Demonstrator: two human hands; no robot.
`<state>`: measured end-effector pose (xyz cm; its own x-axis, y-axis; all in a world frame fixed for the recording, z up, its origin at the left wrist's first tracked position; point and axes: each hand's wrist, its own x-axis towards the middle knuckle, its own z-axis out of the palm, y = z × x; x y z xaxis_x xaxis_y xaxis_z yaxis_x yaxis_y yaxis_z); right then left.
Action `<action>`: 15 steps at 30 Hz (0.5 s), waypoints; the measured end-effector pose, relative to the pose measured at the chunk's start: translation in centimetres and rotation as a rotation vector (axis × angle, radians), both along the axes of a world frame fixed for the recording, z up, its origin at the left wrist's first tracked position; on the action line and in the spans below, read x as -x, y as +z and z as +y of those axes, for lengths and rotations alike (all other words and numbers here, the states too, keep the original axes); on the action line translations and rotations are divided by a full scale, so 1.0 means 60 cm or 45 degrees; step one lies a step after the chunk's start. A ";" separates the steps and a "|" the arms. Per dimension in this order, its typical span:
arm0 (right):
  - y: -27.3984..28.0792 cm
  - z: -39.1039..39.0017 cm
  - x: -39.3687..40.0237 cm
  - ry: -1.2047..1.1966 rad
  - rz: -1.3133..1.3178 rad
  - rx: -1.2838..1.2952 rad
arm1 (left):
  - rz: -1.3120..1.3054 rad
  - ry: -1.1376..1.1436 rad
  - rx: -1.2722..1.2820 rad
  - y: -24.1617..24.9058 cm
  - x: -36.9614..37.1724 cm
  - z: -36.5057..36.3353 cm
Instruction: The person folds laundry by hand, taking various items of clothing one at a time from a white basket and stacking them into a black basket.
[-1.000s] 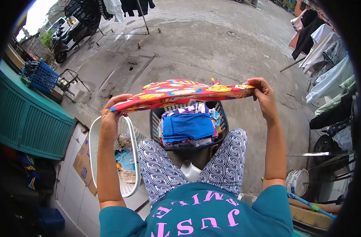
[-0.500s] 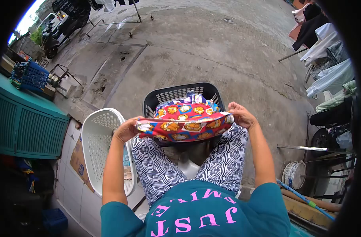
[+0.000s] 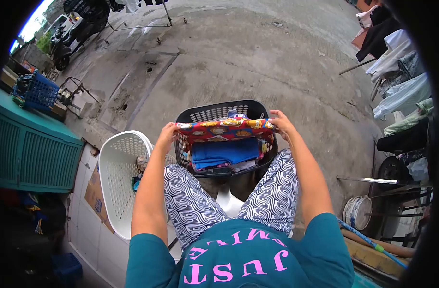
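Observation:
Between my two hands a red printed cloth (image 3: 219, 128) with orange cartoon faces is stretched along its top edge. My left hand (image 3: 168, 134) pinches its left corner. At the right corner, my right hand (image 3: 282, 123) grips the same edge. The cloth hangs over a black laundry basket (image 3: 219, 113) in front of my knees and hides part of the inside. Below the cloth, a folded blue cloth (image 3: 225, 152) lies in the near part of the basket, with other fabrics around it.
A white laundry basket (image 3: 114, 192) with some items inside stands by my left leg. Clothes hang on a rack (image 3: 397, 62) at the right, near a round white container (image 3: 357, 213). A teal louvred cabinet (image 3: 37, 144) and a blue crate (image 3: 41, 91) are at the left.
Both hands have moved up and away from my body with the red cloth, from above my knees to over the basket. The blue folded cloth has come into view.

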<state>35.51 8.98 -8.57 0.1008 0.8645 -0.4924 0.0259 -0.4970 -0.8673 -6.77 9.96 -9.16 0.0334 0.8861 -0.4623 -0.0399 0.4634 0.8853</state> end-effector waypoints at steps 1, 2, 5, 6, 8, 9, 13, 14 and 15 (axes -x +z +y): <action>0.029 0.021 -0.001 -0.011 0.060 -0.098 | -0.033 0.088 -0.092 0.033 -0.006 0.012; 0.061 0.038 0.001 -0.001 0.054 -0.183 | -0.066 0.176 -0.183 0.067 -0.012 0.023; 0.153 0.059 0.015 0.038 0.055 -0.451 | 0.102 0.151 -0.375 0.120 0.007 0.056; 0.171 0.061 0.016 0.051 0.037 -0.532 | 0.102 0.154 -0.381 0.143 0.007 0.051; 0.194 0.046 0.017 0.038 -0.016 -0.531 | 0.232 0.110 -0.548 0.173 0.007 0.033; 0.196 0.034 0.014 0.068 -0.026 -0.560 | 0.301 0.064 -0.540 0.167 0.016 0.026; 0.140 -0.032 0.011 0.164 0.028 -0.481 | 0.691 -0.106 -0.648 0.088 0.040 -0.028; 0.106 -0.050 0.006 0.204 -0.010 -0.432 | 0.688 -0.103 -0.645 0.085 0.039 -0.052; 0.069 -0.067 0.000 0.256 -0.050 -0.368 | 0.955 -0.328 -0.546 0.086 0.035 -0.077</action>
